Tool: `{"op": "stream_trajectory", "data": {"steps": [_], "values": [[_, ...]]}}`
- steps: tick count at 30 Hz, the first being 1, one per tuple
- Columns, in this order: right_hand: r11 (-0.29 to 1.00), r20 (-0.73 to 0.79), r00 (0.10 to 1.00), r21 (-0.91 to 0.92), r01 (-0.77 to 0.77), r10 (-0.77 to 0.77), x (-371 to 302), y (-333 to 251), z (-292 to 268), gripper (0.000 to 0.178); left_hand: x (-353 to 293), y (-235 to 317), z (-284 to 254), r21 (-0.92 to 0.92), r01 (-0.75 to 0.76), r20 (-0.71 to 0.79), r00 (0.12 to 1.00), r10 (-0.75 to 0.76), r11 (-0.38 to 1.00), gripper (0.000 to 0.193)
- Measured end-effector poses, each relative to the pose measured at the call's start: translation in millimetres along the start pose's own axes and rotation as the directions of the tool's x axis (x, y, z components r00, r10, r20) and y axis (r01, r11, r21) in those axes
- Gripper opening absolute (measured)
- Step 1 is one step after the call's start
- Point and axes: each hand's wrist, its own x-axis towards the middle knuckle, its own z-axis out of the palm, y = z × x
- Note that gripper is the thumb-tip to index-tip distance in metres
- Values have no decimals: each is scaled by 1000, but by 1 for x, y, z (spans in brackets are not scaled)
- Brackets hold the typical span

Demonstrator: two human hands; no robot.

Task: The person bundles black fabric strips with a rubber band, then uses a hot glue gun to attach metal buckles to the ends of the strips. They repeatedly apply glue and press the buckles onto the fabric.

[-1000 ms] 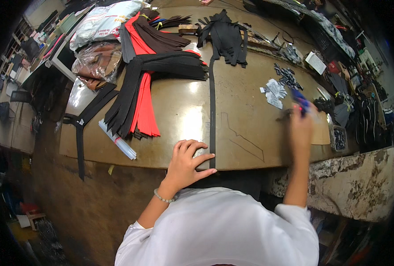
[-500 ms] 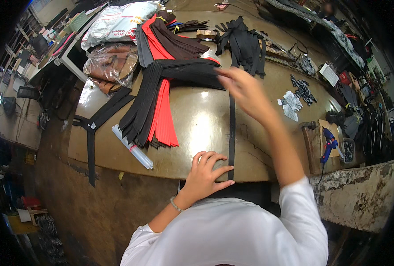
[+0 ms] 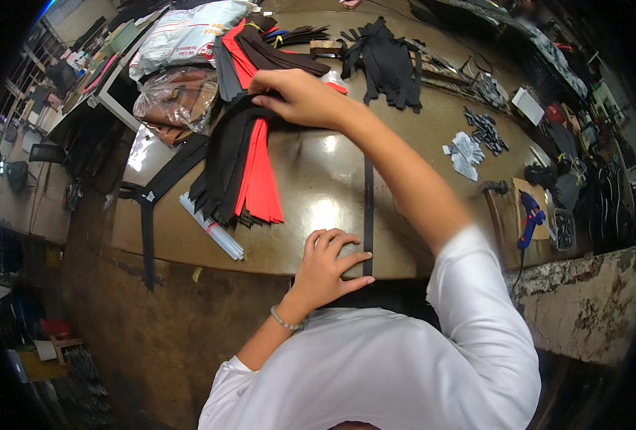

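At the table's front edge my left hand [image 3: 325, 264] lies curved over a grey rounded object [image 3: 349, 251], mostly hidden under the palm. Its thumb and fingertips reach toward a narrow black strip [image 3: 368, 208] that runs straight away from me, flat on the tabletop. My right hand [image 3: 296, 97] is stretched far across to the left, over the pile of black strips [image 3: 225, 168]. Its thumb and fingers are closed on a black strip at the bend of the pile. Red strips [image 3: 259, 179] fan out beneath the black ones.
Dark brown strips [image 3: 282, 61], a white printed bag [image 3: 185, 39] and brown pieces in clear plastic [image 3: 178, 104] lie at the back left. Black pieces [image 3: 382, 64] lie farther back. Clear sticks [image 3: 214, 229] sit near the left front; a blue glue gun [image 3: 531, 221] rests at the right.
My right hand has swept left from the far end of the narrow strip to the bend of the black pile and closed there. My left hand stays on the grey object.
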Motion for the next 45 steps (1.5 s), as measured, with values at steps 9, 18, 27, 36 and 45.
{"op": "stream_trajectory", "data": {"steps": [9, 18, 27, 36, 45], "values": [[660, -89, 657, 193, -726, 749, -179, -85, -29, 25, 0, 5, 3, -242, 185, 81, 982, -170, 952, 39], [747, -450, 669, -5, -664, 592, -244, -50, 36, 19, 4, 2, 2, -32, -9, -25, 1000, 8, 999, 39], [737, -507, 670, -96, -669, 542, -241, -53, 46, 17, 6, 4, 1, -23, -13, -1, 1000, 13, 1000, 40], [593, -355, 777, -505, -627, 520, -228, -74, 32, 24, 46, -1, -9, -70, 93, 4, 996, -93, 993, 21], [-42, -982, 43, -35, -998, -184, -443, -64, -123, 60, 54, -28, 18, 1, 101, -148, 984, -99, 995, 22]]}}
